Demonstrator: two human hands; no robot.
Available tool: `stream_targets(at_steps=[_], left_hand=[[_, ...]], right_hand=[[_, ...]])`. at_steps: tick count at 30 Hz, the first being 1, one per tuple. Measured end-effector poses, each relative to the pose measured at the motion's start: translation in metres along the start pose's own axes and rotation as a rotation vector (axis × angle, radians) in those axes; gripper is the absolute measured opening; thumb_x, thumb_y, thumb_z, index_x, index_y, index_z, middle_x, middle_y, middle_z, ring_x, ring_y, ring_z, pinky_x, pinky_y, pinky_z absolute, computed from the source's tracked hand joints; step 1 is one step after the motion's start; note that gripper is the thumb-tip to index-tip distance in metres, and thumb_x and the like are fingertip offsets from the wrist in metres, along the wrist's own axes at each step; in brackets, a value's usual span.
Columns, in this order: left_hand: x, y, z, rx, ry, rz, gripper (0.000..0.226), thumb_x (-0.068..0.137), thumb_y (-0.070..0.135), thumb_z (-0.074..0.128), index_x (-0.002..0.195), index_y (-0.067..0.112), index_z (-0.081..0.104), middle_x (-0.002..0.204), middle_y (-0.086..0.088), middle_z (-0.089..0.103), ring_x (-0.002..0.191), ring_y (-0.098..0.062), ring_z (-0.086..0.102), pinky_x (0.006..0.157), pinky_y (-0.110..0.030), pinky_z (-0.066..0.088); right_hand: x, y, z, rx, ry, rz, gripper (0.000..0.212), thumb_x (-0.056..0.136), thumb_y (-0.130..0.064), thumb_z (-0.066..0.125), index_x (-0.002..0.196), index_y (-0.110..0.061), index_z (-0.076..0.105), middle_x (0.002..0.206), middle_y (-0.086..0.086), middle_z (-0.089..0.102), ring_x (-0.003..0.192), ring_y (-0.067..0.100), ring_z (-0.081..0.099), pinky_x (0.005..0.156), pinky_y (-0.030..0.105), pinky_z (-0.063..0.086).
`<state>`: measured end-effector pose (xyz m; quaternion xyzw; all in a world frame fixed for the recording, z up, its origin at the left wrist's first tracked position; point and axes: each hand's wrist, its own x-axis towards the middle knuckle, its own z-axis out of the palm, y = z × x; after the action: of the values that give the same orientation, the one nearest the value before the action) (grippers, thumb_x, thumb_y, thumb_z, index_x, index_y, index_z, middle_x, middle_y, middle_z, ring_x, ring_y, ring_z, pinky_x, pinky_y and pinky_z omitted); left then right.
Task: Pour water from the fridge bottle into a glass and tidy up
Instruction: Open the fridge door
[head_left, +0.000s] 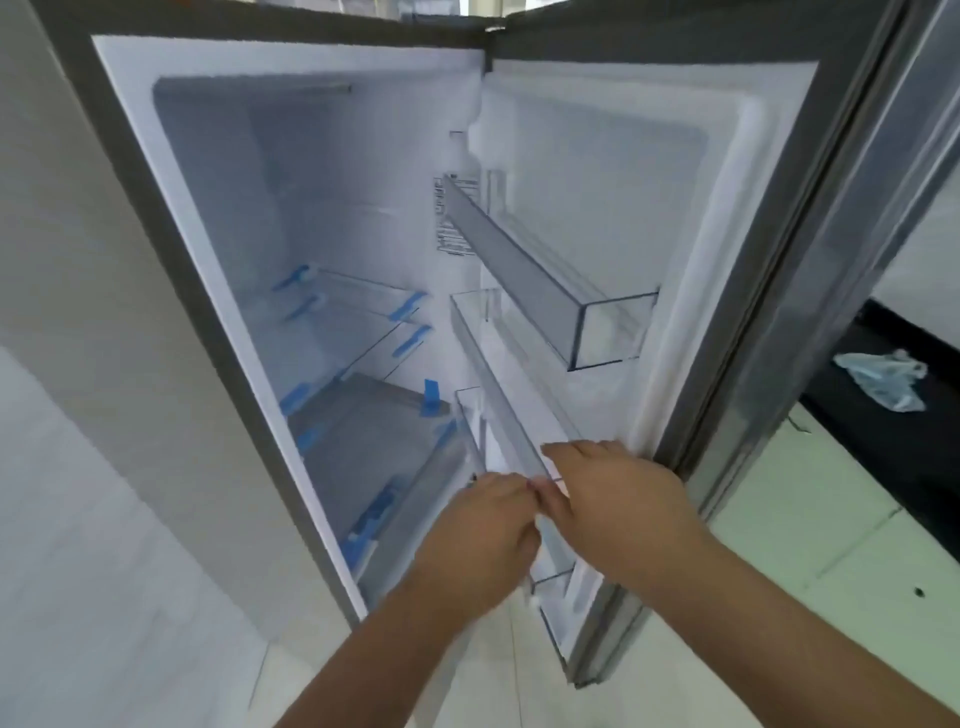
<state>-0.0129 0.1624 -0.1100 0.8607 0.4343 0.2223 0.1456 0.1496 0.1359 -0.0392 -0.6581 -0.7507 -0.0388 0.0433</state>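
Note:
The fridge (332, 218) stands open, its door (613, 197) swung out to the right. Both hands reach down to the lower door shelves (511, 431). My left hand (480, 535) is curled, knuckles up, just left of the clear shelf rail. My right hand (621, 506) lies over the rail, its fingertips meeting those of the left hand. Whatever sits under the hands is hidden. I cannot make out a bottle or a glass anywhere. The upper door bin (550, 280) holds nothing that I can see.
Glass shelves with blue tape strips (353, 322) and a lower drawer (374, 447) fill the fridge interior. A black countertop (883, 431) with a crumpled plastic bag (883, 382) lies to the right, above pale cabinets (831, 519). A wall stands at the left.

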Motion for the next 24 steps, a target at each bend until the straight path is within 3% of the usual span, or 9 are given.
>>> stream_targets(at_steps=[1, 3, 5, 8, 12, 18, 24], left_hand=[[0.014, 0.002, -0.004, -0.006, 0.075, -0.036, 0.027, 0.1, 0.015, 0.058, 0.123, 0.018, 0.07, 0.122, -0.001, 0.07, 0.112, -0.017, 0.062, 0.109, -0.026, 0.045], [0.048, 0.014, -0.008, 0.042, 0.173, -0.006, 0.043, 0.101, 0.014, 0.059, 0.144, 0.022, 0.057, 0.146, 0.003, 0.058, 0.135, -0.014, 0.051, 0.118, -0.026, 0.036], [0.079, 0.025, 0.003, 0.125, 0.079, 0.076, 0.06, 0.105, 0.018, 0.052, 0.161, 0.025, 0.033, 0.168, 0.007, 0.033, 0.156, -0.012, 0.026, 0.126, -0.034, 0.027], [0.123, 0.037, 0.023, 0.288, -0.103, 0.154, 0.066, 0.107, 0.02, 0.044, 0.166, 0.025, 0.015, 0.174, 0.009, 0.012, 0.161, -0.009, 0.004, 0.127, -0.031, 0.019], [0.16, 0.065, 0.057, 0.29, -0.162, 0.168, 0.074, 0.106, 0.019, 0.044, 0.167, 0.022, 0.002, 0.175, 0.007, 0.0, 0.161, -0.012, -0.003, 0.129, -0.031, 0.015], [0.24, 0.114, 0.087, 0.34, -0.213, 0.09, 0.077, 0.103, 0.02, 0.045, 0.167, 0.021, 0.002, 0.175, 0.006, 0.001, 0.162, -0.016, 0.0, 0.13, -0.038, 0.011], [0.311, 0.143, 0.116, 0.362, -0.197, 0.002, 0.077, 0.102, 0.014, 0.048, 0.167, 0.02, 0.008, 0.175, 0.005, 0.009, 0.162, -0.017, 0.008, 0.127, -0.04, 0.02]], right_hand=[[-0.002, 0.016, 0.003, 0.01, -0.001, 0.028, 0.043, 0.106, -0.051, 0.038, 0.137, -0.029, 0.058, 0.128, -0.007, 0.067, 0.117, 0.017, 0.06, 0.08, 0.034, 0.056], [-0.005, 0.048, 0.009, 0.016, 0.004, 0.069, 0.037, 0.106, -0.046, 0.041, 0.133, -0.031, 0.061, 0.123, -0.01, 0.068, 0.118, 0.014, 0.058, 0.079, 0.033, 0.058], [-0.007, 0.079, 0.013, 0.046, 0.026, 0.115, 0.033, 0.105, -0.042, 0.044, 0.129, -0.032, 0.065, 0.117, -0.01, 0.07, 0.119, 0.012, 0.057, 0.079, 0.032, 0.058], [-0.006, 0.124, 0.021, 0.118, 0.051, 0.199, 0.032, 0.106, -0.035, 0.047, 0.131, -0.031, 0.067, 0.124, -0.005, 0.068, 0.126, 0.013, 0.057, 0.088, 0.033, 0.056], [0.009, 0.187, 0.032, 0.181, 0.037, 0.296, 0.034, 0.11, -0.027, 0.043, 0.135, -0.027, 0.064, 0.163, 0.0, 0.042, 0.149, 0.012, 0.04, 0.11, 0.032, 0.044], [0.067, 0.291, 0.056, 0.138, -0.038, 0.276, 0.055, 0.098, 0.006, 0.046, 0.15, -0.01, 0.048, 0.161, 0.002, 0.043, 0.157, 0.01, 0.02, 0.121, 0.03, 0.035], [0.1, 0.35, 0.054, 0.237, -0.021, 0.359, 0.076, 0.093, 0.012, 0.044, 0.162, -0.017, 0.03, 0.172, -0.012, 0.013, 0.147, 0.014, 0.044, 0.114, 0.038, 0.046]])
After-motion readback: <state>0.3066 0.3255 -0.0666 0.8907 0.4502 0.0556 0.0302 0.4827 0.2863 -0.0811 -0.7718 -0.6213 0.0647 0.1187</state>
